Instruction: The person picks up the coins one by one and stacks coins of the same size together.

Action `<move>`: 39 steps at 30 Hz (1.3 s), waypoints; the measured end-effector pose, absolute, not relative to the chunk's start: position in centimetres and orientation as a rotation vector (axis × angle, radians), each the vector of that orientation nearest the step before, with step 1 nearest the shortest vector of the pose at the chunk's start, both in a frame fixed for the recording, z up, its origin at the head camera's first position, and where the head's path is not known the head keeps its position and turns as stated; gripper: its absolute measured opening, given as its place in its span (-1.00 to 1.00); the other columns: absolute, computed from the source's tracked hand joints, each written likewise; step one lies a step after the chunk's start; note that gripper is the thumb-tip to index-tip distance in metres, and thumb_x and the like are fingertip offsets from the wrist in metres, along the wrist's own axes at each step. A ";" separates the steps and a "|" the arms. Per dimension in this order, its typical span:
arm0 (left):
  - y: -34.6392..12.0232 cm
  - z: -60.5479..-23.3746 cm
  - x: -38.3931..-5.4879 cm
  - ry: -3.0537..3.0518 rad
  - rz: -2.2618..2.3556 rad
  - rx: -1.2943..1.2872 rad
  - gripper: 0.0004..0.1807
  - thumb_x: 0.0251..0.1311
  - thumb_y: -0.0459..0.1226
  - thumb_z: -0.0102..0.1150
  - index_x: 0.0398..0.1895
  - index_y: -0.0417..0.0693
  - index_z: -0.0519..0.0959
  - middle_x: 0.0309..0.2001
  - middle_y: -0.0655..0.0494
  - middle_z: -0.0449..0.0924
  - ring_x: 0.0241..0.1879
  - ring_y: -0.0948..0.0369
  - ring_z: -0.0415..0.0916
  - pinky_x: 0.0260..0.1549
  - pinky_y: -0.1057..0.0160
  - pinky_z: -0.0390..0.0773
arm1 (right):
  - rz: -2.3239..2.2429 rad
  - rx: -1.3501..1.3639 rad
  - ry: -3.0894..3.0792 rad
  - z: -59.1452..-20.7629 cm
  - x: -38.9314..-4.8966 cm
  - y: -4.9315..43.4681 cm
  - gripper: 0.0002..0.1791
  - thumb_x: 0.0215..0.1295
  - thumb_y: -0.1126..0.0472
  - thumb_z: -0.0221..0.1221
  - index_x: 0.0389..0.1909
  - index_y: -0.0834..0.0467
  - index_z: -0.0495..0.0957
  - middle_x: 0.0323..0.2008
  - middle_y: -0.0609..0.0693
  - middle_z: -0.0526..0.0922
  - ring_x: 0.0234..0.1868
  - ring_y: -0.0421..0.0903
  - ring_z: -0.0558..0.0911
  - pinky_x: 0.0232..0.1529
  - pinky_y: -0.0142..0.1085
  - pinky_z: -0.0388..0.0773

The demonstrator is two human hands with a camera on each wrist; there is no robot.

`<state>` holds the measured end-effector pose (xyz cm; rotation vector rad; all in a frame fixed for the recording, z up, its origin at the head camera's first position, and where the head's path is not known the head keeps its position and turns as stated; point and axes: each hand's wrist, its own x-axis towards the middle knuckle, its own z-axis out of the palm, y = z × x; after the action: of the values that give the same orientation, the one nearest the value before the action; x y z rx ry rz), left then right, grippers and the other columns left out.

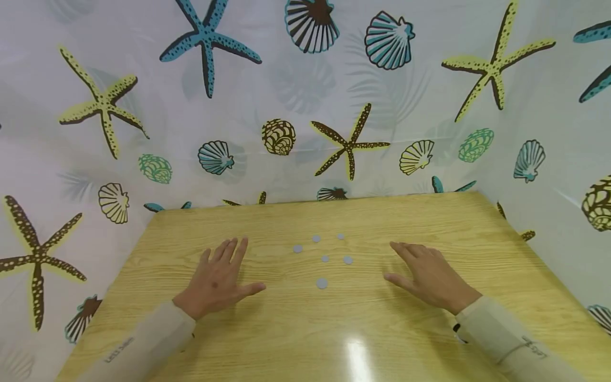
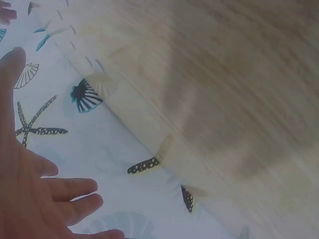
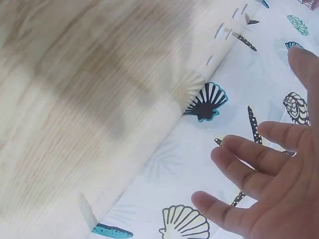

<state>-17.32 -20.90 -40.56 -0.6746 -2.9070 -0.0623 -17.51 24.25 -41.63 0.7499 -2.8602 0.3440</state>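
Several small, flat, grey coin-like discs lie apart from one another on the wooden table, between the two hands. Nearest the front is the largest-looking disc (image 1: 322,283); another disc (image 1: 298,248) lies closest to the left hand (image 1: 217,281), and a third disc (image 1: 348,260) closest to the right hand (image 1: 429,276). Both hands are held palm down with fingers extended and thumbs pointing inward. Neither holds anything or touches a disc. In the wrist views, spread fingers show on the left hand (image 2: 35,199) and the right hand (image 3: 279,174); the discs look like thin slivers there.
A light wooden table (image 1: 267,334) spans the area under the hands. White cloth (image 1: 267,180) printed with starfish and shells hangs behind it and along both sides. Light glares off the table's front middle. Pale long sleeves (image 1: 148,339) cover the forearms.
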 end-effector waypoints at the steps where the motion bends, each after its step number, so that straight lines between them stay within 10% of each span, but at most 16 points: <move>1: -20.7 -40.8 -17.3 -2.900 -0.066 -0.682 0.10 0.22 0.38 0.04 0.51 -0.30 0.12 0.38 -0.35 0.29 0.36 -0.21 0.26 0.18 -0.37 0.28 | 0.361 0.756 -2.852 -41.7 -17.5 24.2 -0.23 0.39 -0.16 0.20 0.39 0.31 0.32 0.20 0.33 0.52 0.16 0.30 0.53 0.12 0.32 0.36; 39: -16.9 -43.4 -17.1 -2.819 -0.438 -0.783 -0.43 0.19 0.09 0.36 0.06 -0.17 0.63 -0.18 0.09 0.73 -0.05 0.06 0.56 -0.08 -0.06 0.52 | 0.557 0.954 -2.806 -43.8 -16.8 19.6 -0.51 0.30 0.06 0.33 0.10 0.31 0.58 -0.09 0.13 0.69 -0.19 -0.01 0.70 -0.20 -0.15 0.66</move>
<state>-17.08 -16.86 -43.39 -0.7827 -2.8189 -0.4375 -16.84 19.57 -43.80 0.9539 -2.8059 0.5571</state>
